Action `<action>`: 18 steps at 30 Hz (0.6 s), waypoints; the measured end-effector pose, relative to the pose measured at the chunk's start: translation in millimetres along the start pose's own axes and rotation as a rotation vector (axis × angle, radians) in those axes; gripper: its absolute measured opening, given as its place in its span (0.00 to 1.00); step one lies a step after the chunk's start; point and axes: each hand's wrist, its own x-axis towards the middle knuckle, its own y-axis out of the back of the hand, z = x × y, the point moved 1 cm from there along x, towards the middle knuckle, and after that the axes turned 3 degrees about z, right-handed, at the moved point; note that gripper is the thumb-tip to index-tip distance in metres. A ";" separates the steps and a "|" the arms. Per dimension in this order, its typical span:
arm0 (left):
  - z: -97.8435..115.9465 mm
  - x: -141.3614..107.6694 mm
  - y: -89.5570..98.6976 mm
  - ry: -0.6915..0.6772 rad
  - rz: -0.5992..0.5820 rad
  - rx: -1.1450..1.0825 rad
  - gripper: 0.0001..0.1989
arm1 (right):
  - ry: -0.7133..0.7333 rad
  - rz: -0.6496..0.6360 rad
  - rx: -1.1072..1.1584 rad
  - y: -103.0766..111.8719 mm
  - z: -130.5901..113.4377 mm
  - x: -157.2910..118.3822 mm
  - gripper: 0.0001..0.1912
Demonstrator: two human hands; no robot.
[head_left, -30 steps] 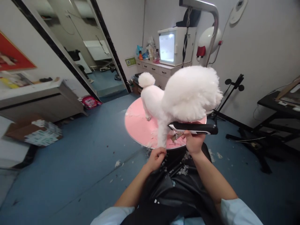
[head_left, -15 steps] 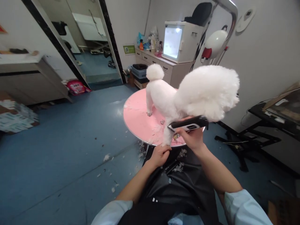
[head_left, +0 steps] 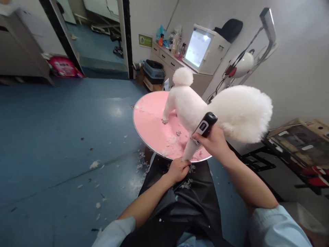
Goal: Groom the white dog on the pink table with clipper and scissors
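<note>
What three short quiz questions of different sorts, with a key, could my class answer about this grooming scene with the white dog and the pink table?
1. True or false: the fluffy white dog stands on the round pink grooming table.
2. Which hand holds the black electric clipper? A) left B) right C) neither
3. Fill in: the left hand grips the dog's front ____ at the table's near edge.

Key:
1. True.
2. B: the right hand is closed round the clipper, held against the dog's front leg.
3. Leg; the hand closes round its lower end, with white fur clippings lying on the black apron below.
</note>
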 end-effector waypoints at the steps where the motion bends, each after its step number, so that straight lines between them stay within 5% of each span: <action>1: 1.2 0.0 -1.8 0.008 -0.007 0.013 0.13 | 0.002 -0.029 -0.024 -0.4 -2.9 1.1 0.25; 7: 10.0 -2.3 -11.9 -0.026 -0.005 0.093 0.11 | 0.082 0.152 -0.187 17.8 -13.8 16.8 0.29; 15: 17.3 -2.7 -20.1 -0.064 -0.050 0.145 0.10 | 0.035 -0.170 -0.319 -17.8 -22.4 27.2 0.32; 18: 16.7 -3.0 -23.0 -0.050 -0.072 0.151 0.10 | 0.022 -0.123 -0.325 -11.7 -28.9 30.4 0.33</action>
